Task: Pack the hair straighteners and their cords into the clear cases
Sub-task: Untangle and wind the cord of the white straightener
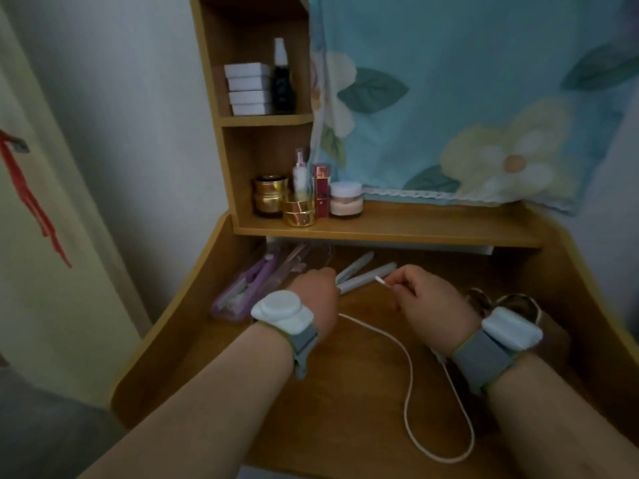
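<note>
the right hand pinches the plug end of a white cord between thumb and fingertips, the little plug pointing out to the left of its fingers. from there the cord runs back under the wrist, loops wide over the wooden desk toward the near edge, and climbs up to the left hand. that hand is curled, knuckles up, and its fingers are hidden behind its back, so i cannot tell what they grip. just past the fingers of both hands lies a pale lilac hair straightener, its arms spread in a narrow v, pointing away to the right. to the left of the left hand's fingers sits a clear case with a purple straightener inside it. both wrists wear grey bands with white pods
</note>
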`<state>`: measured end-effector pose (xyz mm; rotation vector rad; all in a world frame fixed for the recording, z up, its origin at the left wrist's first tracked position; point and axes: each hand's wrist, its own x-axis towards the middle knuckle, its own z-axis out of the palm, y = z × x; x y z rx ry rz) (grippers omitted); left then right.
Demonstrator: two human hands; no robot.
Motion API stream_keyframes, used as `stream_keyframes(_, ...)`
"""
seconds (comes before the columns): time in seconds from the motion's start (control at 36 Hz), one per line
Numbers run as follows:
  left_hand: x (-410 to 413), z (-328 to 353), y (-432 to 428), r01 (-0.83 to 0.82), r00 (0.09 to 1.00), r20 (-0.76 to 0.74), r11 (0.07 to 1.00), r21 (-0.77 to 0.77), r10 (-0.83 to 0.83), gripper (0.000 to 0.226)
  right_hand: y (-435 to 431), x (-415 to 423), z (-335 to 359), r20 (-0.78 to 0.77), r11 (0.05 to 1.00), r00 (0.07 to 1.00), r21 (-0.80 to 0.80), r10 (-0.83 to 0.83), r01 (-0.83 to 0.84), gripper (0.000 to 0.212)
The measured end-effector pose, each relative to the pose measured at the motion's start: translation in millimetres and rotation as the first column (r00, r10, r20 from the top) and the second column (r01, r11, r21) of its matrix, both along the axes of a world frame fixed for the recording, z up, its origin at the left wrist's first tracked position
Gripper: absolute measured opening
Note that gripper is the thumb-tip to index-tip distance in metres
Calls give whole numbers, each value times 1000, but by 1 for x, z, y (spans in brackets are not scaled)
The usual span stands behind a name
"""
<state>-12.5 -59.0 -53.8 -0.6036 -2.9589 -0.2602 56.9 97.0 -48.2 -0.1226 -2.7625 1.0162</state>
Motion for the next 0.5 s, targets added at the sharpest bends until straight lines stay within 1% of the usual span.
stream_keyframes(0.11,-14,-15,12,-8,1000,25,996,-90,10,19,5,-8,-14,14,1000,1000,-19,5,-5,17)
stream_keyframes(0.17,-14,-19,16,-62,997,42,990,-124,68,20,7,-8,-18,25,1000,1000,-23,18,-18,15)
stream_keyframes(0.22,-15,-20,16,-89,995,34,987,-136,94,14,7,-7,-20,20,999,999,-33,33,-32,12)
stream_keyframes(0.25,-16,-21,17,-78,996,36,988,-132,83,10,8,-7,-22,15,999,999,-37,33,-32,11)
stream_keyframes(0.31,-18,-19,17,-47,995,85,995,-90,54,19,9,-6,-24,-7,999,1000,-33,30,-31,11)
stream_keyframes(0.36,-20,-18,19,-19,987,156,998,-67,29,13,10,-5,-26,-18,999,1000,-34,26,-26,10)
stream_keyframes(0.39,-22,-19,19,-25,984,174,998,-62,35,14,11,-5,-26,-18,999,1000,-36,24,-25,10)
stream_keyframes(0.44,-22,-20,19,-53,974,216,997,-54,64,26,11,-6,-28,-27,998,1000,-53,15,-16,11)
stream_keyframes(0.47,-22,-19,19,-57,971,231,998,-35,63,26,11,-6,-28,-38,998,999,-65,7,-9,11)
stream_keyframes(0.5,-22,-20,20,-52,971,235,999,3,50,21,12,-6,-29,-50,997,999,-74,2,-5,11)
